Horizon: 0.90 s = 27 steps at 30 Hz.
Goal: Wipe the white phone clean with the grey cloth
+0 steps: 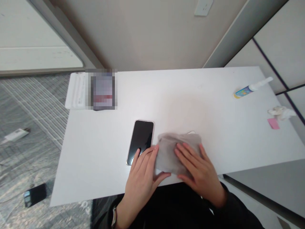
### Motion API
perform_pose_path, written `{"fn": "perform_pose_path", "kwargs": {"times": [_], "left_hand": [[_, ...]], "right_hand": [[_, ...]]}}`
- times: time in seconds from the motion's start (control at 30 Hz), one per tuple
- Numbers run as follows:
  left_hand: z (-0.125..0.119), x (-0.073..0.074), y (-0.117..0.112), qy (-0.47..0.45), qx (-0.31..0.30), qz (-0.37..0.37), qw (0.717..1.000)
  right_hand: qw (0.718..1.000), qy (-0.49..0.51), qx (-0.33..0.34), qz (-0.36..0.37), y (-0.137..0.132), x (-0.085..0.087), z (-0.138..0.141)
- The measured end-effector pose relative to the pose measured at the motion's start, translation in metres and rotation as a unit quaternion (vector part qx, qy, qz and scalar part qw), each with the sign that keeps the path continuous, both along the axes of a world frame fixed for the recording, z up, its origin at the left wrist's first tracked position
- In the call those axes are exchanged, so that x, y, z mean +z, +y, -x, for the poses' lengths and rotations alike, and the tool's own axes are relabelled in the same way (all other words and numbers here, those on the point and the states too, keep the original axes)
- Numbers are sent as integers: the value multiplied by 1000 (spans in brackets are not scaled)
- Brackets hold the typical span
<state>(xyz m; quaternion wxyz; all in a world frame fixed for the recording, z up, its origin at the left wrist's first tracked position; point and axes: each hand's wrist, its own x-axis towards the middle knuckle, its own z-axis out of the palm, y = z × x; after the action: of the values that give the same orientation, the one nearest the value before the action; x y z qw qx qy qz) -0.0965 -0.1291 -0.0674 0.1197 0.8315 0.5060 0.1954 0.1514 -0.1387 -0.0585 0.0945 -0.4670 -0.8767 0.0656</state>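
A grey cloth (168,152) lies near the front edge of the white table, a little crumpled. My right hand (196,167) rests flat on it with the fingers stretched out. At the cloth's left side is my left hand (144,171), its fingers extended and the index fingertip at the cloth's edge. The other left fingertips reach over the lower end of a smartphone (141,136), which lies with its dark screen up. A thin pale edge shows past the cloth's far side; what lies underneath is hidden.
On the white table (95,152) a white case (75,90) and a blurred-out item (103,92) sit at the back left. To the right are a small bottle with a white nozzle (247,90), a pink slip (273,123) and crumpled tissue (281,112). A black object (35,194) is on the carpet.
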Motion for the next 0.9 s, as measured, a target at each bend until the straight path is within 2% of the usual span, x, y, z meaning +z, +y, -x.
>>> {"fn": "perform_pose_path", "kwargs": {"times": [0.07,0.1,0.13,0.23,0.27,0.3,0.4,0.43,0.47,0.5,0.6,0.63,0.67,0.7,0.8,0.83,0.9], "left_hand": [[0,0,0,-2,-3,-2,1000],[0,0,1,-2,-4,-3,1000],[0,0,1,-2,-4,-2,1000],[1,0,1,0,-4,-1,1000],[1,0,1,1,-2,-2,1000],[1,0,1,0,-1,-3,1000],[1,0,1,-2,-1,-2,1000],[1,0,0,-3,-2,-1,1000],[1,-1,0,-3,-1,0,1000],[1,-1,0,-4,-1,0,1000],[1,-3,-1,-2,2,-2,1000],[1,-3,-1,-1,3,-2,1000],[1,-3,-1,0,5,-2,1000],[1,-4,-2,1,7,0,1000],[0,-4,-1,0,13,6,1000],[1,-4,-1,-1,13,6,1000],[1,-4,-1,-1,12,5,1000]], "right_hand": [[996,-5,-88,-20,2,-1,-7],[994,-7,-105,-24,1,-2,-7],[995,-8,-93,-21,-1,-2,-4],[999,-3,35,1,-7,-3,6],[998,-2,61,5,-6,-2,6],[998,-1,55,4,-4,-2,5],[996,-3,-86,-24,5,-1,-5],[992,-3,-121,-31,7,-1,-6],[992,-2,-126,-31,8,-1,-4],[995,1,-100,-24,7,0,0],[998,26,52,8,1,1,18],[996,33,75,14,0,1,21],[997,37,69,16,1,1,22],[999,37,34,12,3,1,21],[992,23,-121,-11,8,-2,16],[991,21,-129,-15,7,-3,16],[998,26,-48,-8,3,-4,18]]}}
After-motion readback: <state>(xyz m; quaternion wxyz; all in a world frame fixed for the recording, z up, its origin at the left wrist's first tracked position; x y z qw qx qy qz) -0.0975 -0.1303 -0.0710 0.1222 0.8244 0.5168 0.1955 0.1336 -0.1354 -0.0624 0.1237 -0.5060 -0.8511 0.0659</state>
